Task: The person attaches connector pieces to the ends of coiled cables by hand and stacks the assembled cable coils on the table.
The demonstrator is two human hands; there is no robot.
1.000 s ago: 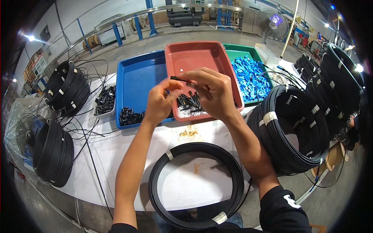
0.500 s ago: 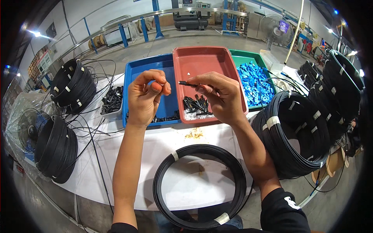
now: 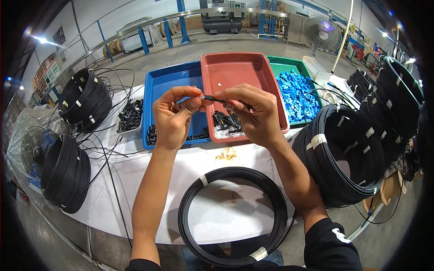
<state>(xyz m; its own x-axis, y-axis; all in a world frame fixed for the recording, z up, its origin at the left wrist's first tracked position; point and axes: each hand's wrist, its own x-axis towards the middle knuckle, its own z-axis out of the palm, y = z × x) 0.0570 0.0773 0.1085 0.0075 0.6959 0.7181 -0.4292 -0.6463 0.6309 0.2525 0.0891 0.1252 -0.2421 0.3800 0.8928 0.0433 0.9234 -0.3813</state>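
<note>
Over the red tray [image 3: 235, 67], my right hand [image 3: 255, 113] pinches a slim black connector-like piece [image 3: 210, 98] between thumb and fingers. Pointing left, the piece meets the fingertips of my left hand [image 3: 173, 118]. Those fingers are closed in a pinch on a small pale bit [image 3: 201, 97] at its end; what this bit is, I cannot make out. Below the hands, similar black pieces [image 3: 226, 121] lie over small white parts [image 3: 222, 134] in the tray. Nearer to me, a coil of black cable [image 3: 185, 212] bound with pale tape rests at the table's front edge.
A blue tray [image 3: 174, 72] with black parts stands left, a green tray [image 3: 282, 63] with blue pieces [image 3: 296, 97] right. A small container of black parts [image 3: 130, 115] sits farther left. Stacked cable coils [image 3: 337, 156] flank the table [image 3: 208, 156], with loose cables at left.
My left hand has come right and its fingertips now meet the end of the black piece. The right hand has shifted slightly, still pinching that piece.
</note>
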